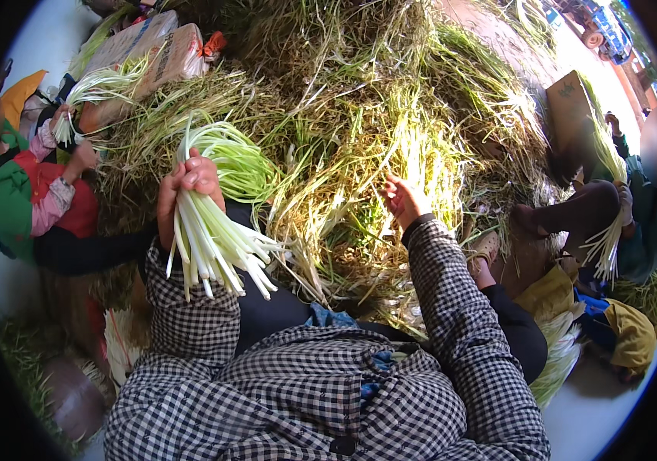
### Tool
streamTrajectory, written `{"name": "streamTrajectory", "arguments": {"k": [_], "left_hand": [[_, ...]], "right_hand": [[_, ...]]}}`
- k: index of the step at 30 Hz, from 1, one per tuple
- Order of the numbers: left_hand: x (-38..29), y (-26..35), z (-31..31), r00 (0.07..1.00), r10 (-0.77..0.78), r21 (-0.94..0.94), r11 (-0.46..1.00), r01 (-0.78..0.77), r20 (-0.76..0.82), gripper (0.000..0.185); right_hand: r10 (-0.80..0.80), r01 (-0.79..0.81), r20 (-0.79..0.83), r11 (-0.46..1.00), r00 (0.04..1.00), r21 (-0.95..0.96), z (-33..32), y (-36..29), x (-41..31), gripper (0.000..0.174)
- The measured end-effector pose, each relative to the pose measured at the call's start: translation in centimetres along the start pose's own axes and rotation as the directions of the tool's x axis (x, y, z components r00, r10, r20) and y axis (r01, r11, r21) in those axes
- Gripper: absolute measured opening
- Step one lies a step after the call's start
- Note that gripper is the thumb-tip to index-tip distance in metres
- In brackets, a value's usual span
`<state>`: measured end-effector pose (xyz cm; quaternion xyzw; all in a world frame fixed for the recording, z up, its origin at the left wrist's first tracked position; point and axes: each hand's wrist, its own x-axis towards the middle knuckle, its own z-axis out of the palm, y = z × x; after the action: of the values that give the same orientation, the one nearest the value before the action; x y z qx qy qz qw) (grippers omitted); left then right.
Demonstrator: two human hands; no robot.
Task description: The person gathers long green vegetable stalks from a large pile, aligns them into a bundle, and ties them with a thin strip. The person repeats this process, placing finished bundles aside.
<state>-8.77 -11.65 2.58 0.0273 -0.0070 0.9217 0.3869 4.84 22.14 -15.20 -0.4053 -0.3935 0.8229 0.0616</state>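
Observation:
My left hand [193, 181] is closed around a bunch of long green-and-white stalks [219, 230], which look like garlic chives or blanched leek shoots. Their pale cut ends fan out towards my lap, and the green leaves curl over behind the hand. My right hand [403, 199] is held over the heap of loose leaves and dry straw-like trimmings [357, 161], thumb and forefinger near thin strands. Whether it pinches one of them cannot be told. Both of my sleeves are black-and-white checked.
At the left a person in a green and red top [69, 196] holds another bunch. Packed sacks [173, 60] lie behind. A second person at the right [648, 219] holds long stalks beside a cardboard box [570, 112]. More stalks [556, 357] lie at my lower right.

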Motion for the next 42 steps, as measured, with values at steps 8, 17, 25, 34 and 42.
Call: {"name": "streamTrajectory", "arguments": {"k": [8, 17, 25, 34, 42], "left_hand": [[0.0, -1.0, 0.5, 0.998, -0.015, 0.074, 0.997, 0.019, -0.056, 0.025], [-0.2, -0.9, 0.2, 0.997, -0.032, 0.141, 0.989, 0.042, -0.073, 0.026], [0.1, -1.3, -0.2, 0.994, -0.058, 0.202, 0.977, 0.075, -0.09, 0.025], [1.1, -3.1, -0.9, 0.965, -0.176, 0.387, 0.89, 0.24, -0.195, 0.024], [1.7, -5.0, -2.2, 0.965, -0.114, 0.519, 0.825, 0.226, -0.238, 0.028]], "right_hand": [[-0.001, -0.045, 0.195, 0.972, 0.981, 0.231, 2.1, 5.3, 1.7, 0.021], [-0.058, 0.06, -0.018, 0.989, 0.998, 0.138, 1.5, 3.2, 0.8, 0.03], [-0.079, 0.141, 0.192, 0.932, 0.978, -0.333, -0.2, -0.5, -5.7, 0.019], [0.124, 0.144, 0.37, 0.774, 0.921, -0.617, -2.2, 4.1, -12.1, 0.007], [0.101, 0.203, 0.356, 0.665, 0.929, -0.719, -1.6, 4.6, -12.1, 0.009]]}}
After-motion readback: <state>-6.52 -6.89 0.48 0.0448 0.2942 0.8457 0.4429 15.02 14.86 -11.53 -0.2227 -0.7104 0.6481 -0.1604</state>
